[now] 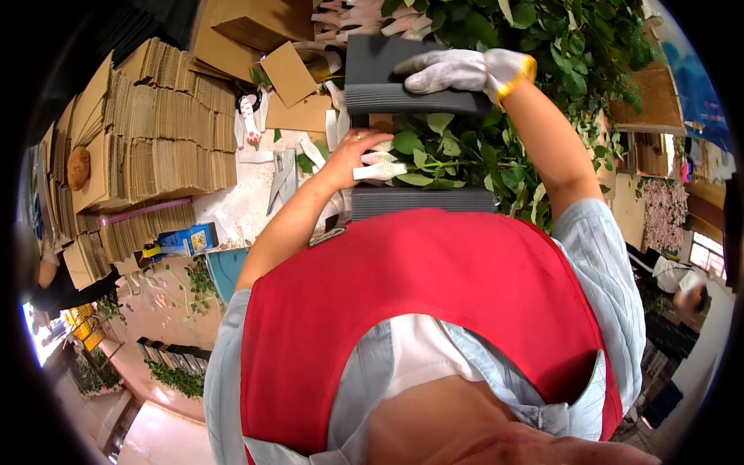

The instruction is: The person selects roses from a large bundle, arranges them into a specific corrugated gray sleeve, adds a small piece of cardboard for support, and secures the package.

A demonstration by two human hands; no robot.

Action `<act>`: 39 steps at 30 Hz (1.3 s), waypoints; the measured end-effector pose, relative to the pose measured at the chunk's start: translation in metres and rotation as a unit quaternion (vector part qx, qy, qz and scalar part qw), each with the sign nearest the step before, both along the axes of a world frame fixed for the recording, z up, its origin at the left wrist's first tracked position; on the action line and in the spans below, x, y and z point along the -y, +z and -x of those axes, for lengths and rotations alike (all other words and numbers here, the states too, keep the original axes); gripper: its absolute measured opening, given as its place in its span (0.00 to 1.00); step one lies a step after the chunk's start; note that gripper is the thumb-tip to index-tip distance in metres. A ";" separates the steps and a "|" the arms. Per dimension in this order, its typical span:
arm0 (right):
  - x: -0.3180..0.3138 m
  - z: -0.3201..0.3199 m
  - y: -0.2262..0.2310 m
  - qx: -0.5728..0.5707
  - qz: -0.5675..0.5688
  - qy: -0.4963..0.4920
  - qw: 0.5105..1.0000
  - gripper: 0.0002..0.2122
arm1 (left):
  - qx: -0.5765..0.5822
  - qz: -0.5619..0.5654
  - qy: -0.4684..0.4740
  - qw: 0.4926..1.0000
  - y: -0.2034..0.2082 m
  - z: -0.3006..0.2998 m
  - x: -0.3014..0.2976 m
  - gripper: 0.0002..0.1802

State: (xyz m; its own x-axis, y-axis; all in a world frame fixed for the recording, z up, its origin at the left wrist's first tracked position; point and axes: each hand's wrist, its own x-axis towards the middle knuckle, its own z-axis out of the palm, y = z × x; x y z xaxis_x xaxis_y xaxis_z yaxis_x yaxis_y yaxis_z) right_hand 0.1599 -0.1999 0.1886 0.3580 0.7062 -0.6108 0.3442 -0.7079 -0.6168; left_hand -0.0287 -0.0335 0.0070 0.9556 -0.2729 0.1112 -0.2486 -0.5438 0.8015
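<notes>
My bare left hand (358, 156) reaches in from the left, its visible fingers stretched over the ends of a few flower heads in white mesh sleeves (381, 171). Whether the fingertips pinch a sleeve is hidden. Leafy green stems (442, 151) run from these heads to the right, between a dark grey ribbed panel (372, 66) on the far side and a similar ribbed strip (418, 203) nearest my body. My right hand (457, 72), in a white glove with a yellow cuff, lies flat on the far panel with its fingers extended.
Stacks of folded cardboard (163, 128) stand at left. Near them are a stapler-like metal tool (282, 180), a blue box (188, 239) and loose mesh sleeves. More leafy stems (542, 46) heap at the far right; other sleeved flowers (368, 17) lie beyond the panel. A person (674, 279) is at right.
</notes>
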 end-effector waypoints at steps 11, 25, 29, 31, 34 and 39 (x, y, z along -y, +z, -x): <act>0.038 0.087 -0.046 0.169 0.022 0.159 0.972 0.13 | -0.033 0.009 0.030 0.999 0.001 0.002 0.001 0.33; 0.048 0.072 -0.114 0.499 -0.201 0.150 0.830 0.15 | 0.019 -0.151 0.072 0.986 0.009 0.017 0.003 0.28; 0.047 0.071 -0.125 0.522 -0.223 0.200 0.799 0.15 | 0.091 -0.204 0.018 0.975 0.017 0.001 -0.007 0.29; 0.041 0.073 -0.095 0.518 -0.201 0.203 0.806 0.13 | 0.046 -0.116 -0.005 0.992 0.004 -0.009 -0.014 0.29; 0.045 0.073 -0.058 0.527 -0.298 0.168 0.778 0.14 | -0.008 0.002 -0.009 1.000 -0.003 -0.010 -0.013 0.29; 0.044 0.087 -0.105 0.247 -0.058 0.176 0.951 0.33 | -0.202 0.165 0.093 0.961 0.001 -0.002 -0.011 0.27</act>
State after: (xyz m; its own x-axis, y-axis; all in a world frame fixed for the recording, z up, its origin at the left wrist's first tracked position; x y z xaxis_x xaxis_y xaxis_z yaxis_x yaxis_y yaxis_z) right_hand 0.0725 -0.2442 0.0839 0.3099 0.8877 -0.3406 0.8156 -0.4323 -0.3846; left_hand -0.0269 -0.0220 0.0081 0.9676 -0.1073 -0.2284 0.1963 -0.2492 0.9484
